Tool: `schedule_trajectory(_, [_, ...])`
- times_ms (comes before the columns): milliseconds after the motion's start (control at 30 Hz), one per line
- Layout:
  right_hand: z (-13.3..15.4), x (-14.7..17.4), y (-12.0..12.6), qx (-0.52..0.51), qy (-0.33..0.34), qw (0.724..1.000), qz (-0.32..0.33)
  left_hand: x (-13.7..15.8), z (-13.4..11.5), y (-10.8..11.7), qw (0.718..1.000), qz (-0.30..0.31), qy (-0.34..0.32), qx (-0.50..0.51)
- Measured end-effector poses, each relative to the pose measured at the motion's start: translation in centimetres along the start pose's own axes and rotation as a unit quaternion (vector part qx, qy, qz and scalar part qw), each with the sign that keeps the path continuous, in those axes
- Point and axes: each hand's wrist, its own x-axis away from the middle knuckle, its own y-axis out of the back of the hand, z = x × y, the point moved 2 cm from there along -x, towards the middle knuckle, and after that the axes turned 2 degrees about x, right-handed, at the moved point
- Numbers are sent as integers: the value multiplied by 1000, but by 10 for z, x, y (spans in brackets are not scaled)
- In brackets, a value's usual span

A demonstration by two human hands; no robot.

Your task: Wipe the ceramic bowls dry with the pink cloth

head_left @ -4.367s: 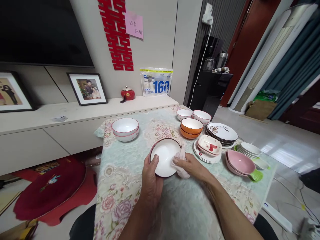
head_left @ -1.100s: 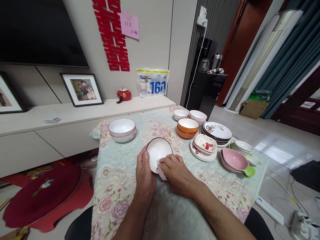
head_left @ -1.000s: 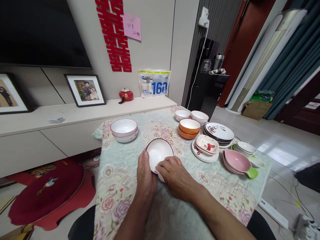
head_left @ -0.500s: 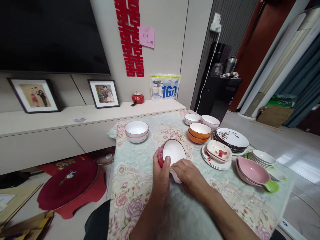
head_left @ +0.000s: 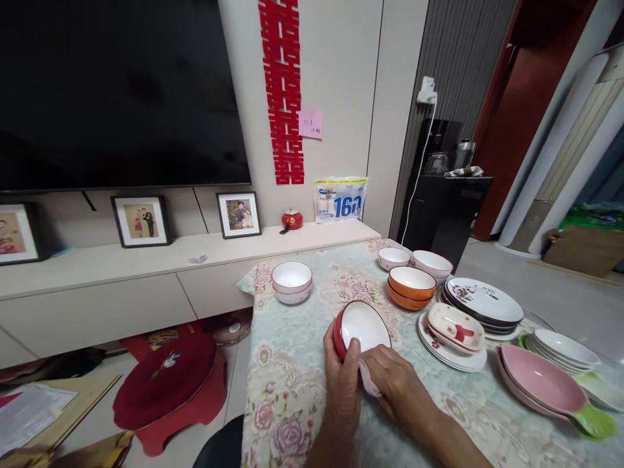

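Observation:
My left hand (head_left: pixel 342 374) grips a red bowl (head_left: pixel 366 325) with a white inside and a dark rim, thumb over the near edge. The bowl is tilted, its opening towards me, above the flowered tablecloth (head_left: pixel 287 403). In my right hand (head_left: pixel 397 380) is a pale cloth (head_left: pixel 369 379), pressed to the bowl's near right rim; part of the cloth is hidden under the fingers. Two stacked white bowls (head_left: pixel 292 278) with pink rims stand beyond, to the left. Orange bowls (head_left: pixel 412 281) are stacked to the right of the red one.
On the right stand small dishes (head_left: pixel 455 327) on white plates, dark-edged plates (head_left: pixel 485 300), pink leaf-handled dishes (head_left: pixel 543 377), white bowls (head_left: pixel 568 346) and red-rimmed bowls (head_left: pixel 431 263). A red stool (head_left: pixel 166 383) is left of the table. Behind runs a white cabinet (head_left: pixel 209 260) with photo frames.
The camera view has shifted, so the whole scene sits lower and further right. Both hands still hold the bowl and cloth; the bowl has turned slightly.

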Motion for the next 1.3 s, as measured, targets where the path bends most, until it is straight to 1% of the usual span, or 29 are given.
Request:
schedule_trajectory(33, [-2,-1,1,10,3,1000,19,-1,-3,2,1000,-8,11,-3])
schedule_trajectory(100, [-8,-1,5,28,5,999,30,-1,-11,4,999,-4,42,1])
schedule_trajectory(200, [-10,3,9,22,11,1000,14,6,-17,1,995,9,91,26])
schedule_trajectory(267, [-6,8,8,1,8,1000,-5,15,-16,-5,994,2,101,50])
schedule_trajectory(367, [7,14,4,-25,-5,998,-56,31,-9,-10,992,2,64,111])
schedule_trajectory(433, [17,16,1,-44,-8,997,-68,38,-4,-7,991,-18,35,127])
schedule_trajectory(467, [21,17,1,-54,-5,997,-57,41,-3,-4,991,-19,30,129])
schedule_trajectory(567, [28,20,4,-71,2,997,3,44,-8,7,992,-2,30,119])
schedule_trajectory(633, [25,21,10,-56,-1,998,17,45,-14,11,992,11,40,119])
schedule_trajectory(733, [20,25,15,-21,10,1000,-10,47,-18,11,989,33,73,123])
schedule_trajectory(767, [19,27,14,-14,17,1000,-22,48,-17,10,988,38,74,128])
schedule_trajectory(800, [19,29,12,-11,22,999,-34,49,-15,8,988,42,70,134])
schedule_trajectory(900, [25,34,2,-14,19,998,-64,51,-8,6,990,37,23,137])
schedule_trajectory(967, [30,35,-3,-22,13,997,-67,51,-4,6,991,31,10,127])
schedule_trajectory(1067, [31,32,-2,-31,3,999,-25,49,-5,10,993,18,17,115])
schedule_trajectory(1133, [26,30,4,-23,-1,1000,6,47,-10,12,992,24,32,121])
schedule_trajectory(1233, [16,30,11,8,6,1000,5,47,-15,12,989,54,64,125])
schedule_trajectory(1300, [15,31,11,15,3,1000,-1,48,-14,11,988,63,76,121])
